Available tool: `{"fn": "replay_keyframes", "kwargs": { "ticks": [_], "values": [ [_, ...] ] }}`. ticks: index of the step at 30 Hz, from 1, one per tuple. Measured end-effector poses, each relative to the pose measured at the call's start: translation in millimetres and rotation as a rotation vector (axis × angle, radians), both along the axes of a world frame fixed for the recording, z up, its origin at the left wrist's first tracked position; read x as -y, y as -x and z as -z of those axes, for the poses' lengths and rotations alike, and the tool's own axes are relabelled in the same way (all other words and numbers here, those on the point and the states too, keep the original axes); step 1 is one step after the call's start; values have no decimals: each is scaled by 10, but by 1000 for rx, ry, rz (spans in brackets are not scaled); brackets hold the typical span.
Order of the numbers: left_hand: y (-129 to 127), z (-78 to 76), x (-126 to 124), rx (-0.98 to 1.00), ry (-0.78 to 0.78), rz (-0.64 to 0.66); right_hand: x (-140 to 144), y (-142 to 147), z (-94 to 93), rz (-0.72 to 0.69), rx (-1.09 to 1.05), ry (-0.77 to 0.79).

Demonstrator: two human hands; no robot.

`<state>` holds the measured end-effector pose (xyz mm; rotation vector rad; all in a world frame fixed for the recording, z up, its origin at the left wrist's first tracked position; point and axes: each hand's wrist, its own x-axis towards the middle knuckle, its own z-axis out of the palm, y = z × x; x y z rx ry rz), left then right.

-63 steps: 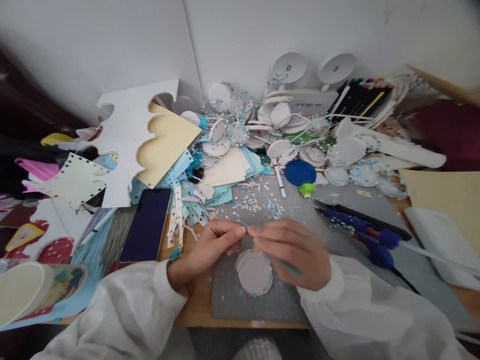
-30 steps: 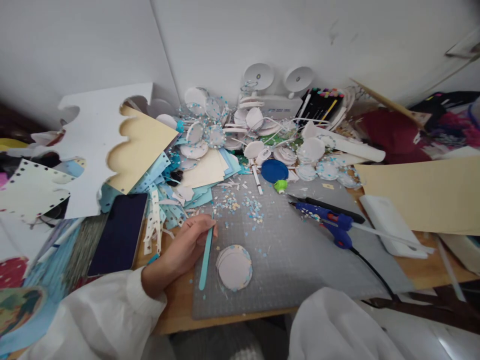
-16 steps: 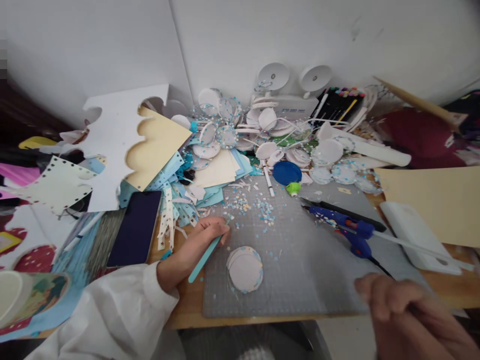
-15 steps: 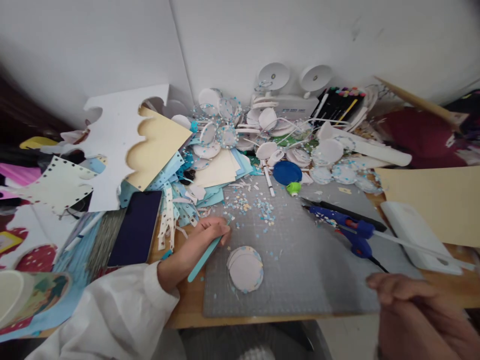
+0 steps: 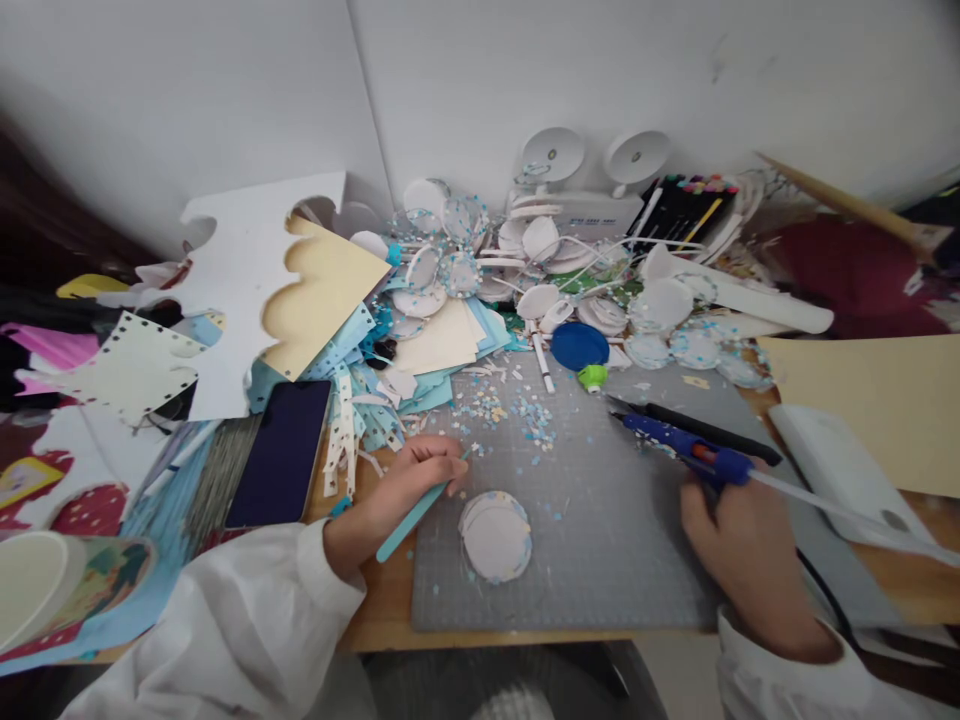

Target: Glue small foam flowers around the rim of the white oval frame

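Note:
My left hand (image 5: 409, 478) pinches a thin teal stick (image 5: 409, 517) at the left edge of the grey cutting mat (image 5: 592, 540). Just right of it lies a small stack of white paper discs with blue specks (image 5: 496, 535). My right hand (image 5: 739, 545) rests on the mat's right side, its fingers closed around the handle of the blue glue gun (image 5: 694, 455), whose nozzle points left. A black pen (image 5: 697, 428) lies just behind the gun.
A dark phone (image 5: 281, 465) lies left of the mat. Heaps of paper discs, blue strips and scalloped card (image 5: 300, 290) crowd the back. A blue lid (image 5: 579, 346), a green cap (image 5: 593, 377) and beige sheets (image 5: 885, 400) lie around. The glue gun's cord runs right.
My right hand left the discs, dropped out of view, then came up from the lower right and closed on the glue gun. My left hand now holds the teal stick alone.

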<state>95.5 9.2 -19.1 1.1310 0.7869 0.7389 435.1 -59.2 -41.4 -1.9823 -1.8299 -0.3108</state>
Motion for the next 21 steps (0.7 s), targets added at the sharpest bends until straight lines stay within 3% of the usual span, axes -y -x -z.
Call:
{"fn": "replay_keyframes", "kwargs": {
  "ticks": [3, 9, 11, 15, 21],
  "values": [
    [-6, 3, 0, -8, -7, -8, -91, 81, -189, 66, 6, -17],
    [-15, 39, 13, -2, -17, -19, -431, 471, -507, 168, -304, -73],
    [-11, 67, 19, -2, -26, -27, -534, 628, -504, 122, -356, -109],
    [-6, 79, 25, -10, -45, -6, -614, 885, -373, -117, -482, -150],
    [-22, -56, 31, -71, -15, 36, -530, 970, -178, -311, -481, -127]
  ]
}}
